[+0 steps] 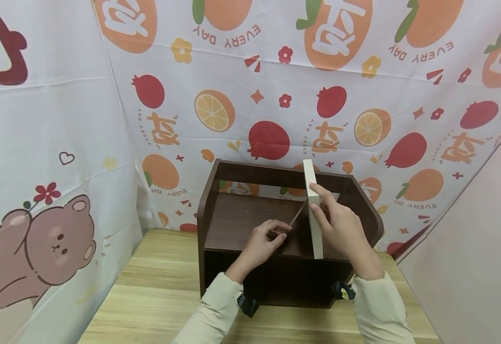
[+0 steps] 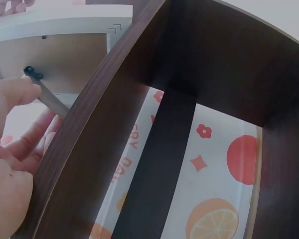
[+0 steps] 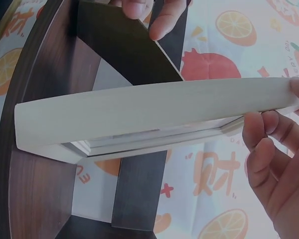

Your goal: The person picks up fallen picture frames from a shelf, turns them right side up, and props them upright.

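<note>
A white picture frame (image 1: 315,234) stands upright, edge toward me, on the top shelf of a dark brown desk shelf (image 1: 237,224). My right hand (image 1: 342,227) holds its upper edge between thumb and fingers. Out from the frame's back swings a flat, dark easel leg (image 3: 124,42), hinged on the brown backing (image 2: 74,55). My left hand (image 1: 261,241) pinches this leg near its free edge, thumb on one side and fingers on the other. The frame's glazed front shows from below in the right wrist view.
The desk shelf has raised side panels (image 1: 207,205), a back rail (image 1: 259,174) and a dark lower compartment (image 1: 276,282). It stands on a wood-grain table (image 1: 160,277) against a fruit-printed cloth (image 1: 241,67). A bear-printed cloth (image 1: 95,167) hangs at left.
</note>
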The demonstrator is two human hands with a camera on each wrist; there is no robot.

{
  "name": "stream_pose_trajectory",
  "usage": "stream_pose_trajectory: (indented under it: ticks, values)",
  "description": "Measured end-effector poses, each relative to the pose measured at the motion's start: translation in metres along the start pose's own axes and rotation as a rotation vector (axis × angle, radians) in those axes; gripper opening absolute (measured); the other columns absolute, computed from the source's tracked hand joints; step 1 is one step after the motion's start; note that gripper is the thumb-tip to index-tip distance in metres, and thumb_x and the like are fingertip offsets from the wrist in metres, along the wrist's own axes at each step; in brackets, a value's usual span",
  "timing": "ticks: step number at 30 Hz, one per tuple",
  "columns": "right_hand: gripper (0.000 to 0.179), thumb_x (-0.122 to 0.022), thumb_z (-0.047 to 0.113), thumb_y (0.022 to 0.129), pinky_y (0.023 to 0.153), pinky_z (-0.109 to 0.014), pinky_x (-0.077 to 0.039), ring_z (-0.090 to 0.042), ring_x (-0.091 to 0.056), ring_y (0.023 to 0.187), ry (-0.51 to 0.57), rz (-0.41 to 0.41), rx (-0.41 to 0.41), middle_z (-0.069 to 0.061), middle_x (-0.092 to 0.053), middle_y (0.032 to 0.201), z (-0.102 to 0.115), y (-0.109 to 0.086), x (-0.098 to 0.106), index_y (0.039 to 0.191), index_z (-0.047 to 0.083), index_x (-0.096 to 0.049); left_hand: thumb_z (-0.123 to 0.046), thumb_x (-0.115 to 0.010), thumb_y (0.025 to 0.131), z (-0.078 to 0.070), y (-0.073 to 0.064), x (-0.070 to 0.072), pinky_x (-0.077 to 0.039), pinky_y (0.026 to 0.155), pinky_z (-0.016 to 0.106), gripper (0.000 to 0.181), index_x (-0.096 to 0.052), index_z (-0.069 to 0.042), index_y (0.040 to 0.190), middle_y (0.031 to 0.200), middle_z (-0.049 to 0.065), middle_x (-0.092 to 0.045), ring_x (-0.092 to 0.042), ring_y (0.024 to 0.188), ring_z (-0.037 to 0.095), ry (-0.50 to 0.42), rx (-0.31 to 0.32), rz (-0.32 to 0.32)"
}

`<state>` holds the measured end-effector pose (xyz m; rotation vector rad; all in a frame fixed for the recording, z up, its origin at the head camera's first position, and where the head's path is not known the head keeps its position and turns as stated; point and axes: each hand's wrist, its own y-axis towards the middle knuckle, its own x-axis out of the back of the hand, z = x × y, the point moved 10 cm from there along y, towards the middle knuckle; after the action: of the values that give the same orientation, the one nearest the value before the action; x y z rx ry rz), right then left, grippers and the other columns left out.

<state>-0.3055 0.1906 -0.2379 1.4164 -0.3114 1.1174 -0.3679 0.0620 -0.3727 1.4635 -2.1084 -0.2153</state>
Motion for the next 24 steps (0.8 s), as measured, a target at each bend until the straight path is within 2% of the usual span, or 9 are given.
stream_pose_trajectory:
  ticks: [6,11,18,24]
  values:
    - [0.046,-0.055,0.021,0.099,0.051,-0.029,-0.035,-0.011,-0.040,0.053,0.033,0.019,-0.020,-0.003,-0.052,0.070,0.002,0.001,-0.001,0.143,0.022,-0.043,-0.013,-0.062,0.094,0.003,0.002,0.002,-0.050,0.086,0.033,0.025,-0.064,-0.015,0.120,0.114,0.009,-0.066,-0.062,0.103,0.024,-0.097,0.019,0.002]
    - [0.046,-0.052,0.023,0.100,0.052,-0.029,-0.035,-0.012,-0.039,0.053,0.039,0.054,-0.044,-0.002,-0.048,0.066,0.001,0.002,-0.003,0.145,0.024,-0.040,-0.012,-0.061,0.095,0.004,0.007,0.002,-0.050,0.088,0.039,0.025,-0.065,-0.014,0.119,0.115,0.011,-0.066,-0.062,0.104,0.026,-0.137,0.050,0.013]
    - [0.047,-0.048,0.022,0.102,0.050,-0.029,-0.034,-0.010,-0.037,0.050,0.063,0.117,-0.060,-0.001,-0.045,0.065,0.002,0.006,-0.006,0.148,0.026,-0.037,-0.008,-0.058,0.096,0.006,0.014,0.003,-0.051,0.080,0.033,0.024,-0.065,-0.017,0.117,0.113,0.009,-0.066,-0.064,0.098,0.023,-0.111,0.087,0.040]
    - [0.049,-0.049,0.021,0.102,0.052,-0.029,-0.037,-0.010,-0.042,0.052,0.074,0.149,-0.061,-0.001,-0.051,0.068,0.003,0.008,-0.011,0.148,0.024,-0.036,-0.008,-0.057,0.096,0.007,0.014,0.005,-0.052,0.082,0.035,0.026,-0.064,-0.018,0.120,0.115,0.009,-0.066,-0.065,0.101,0.024,-0.079,0.098,0.052]
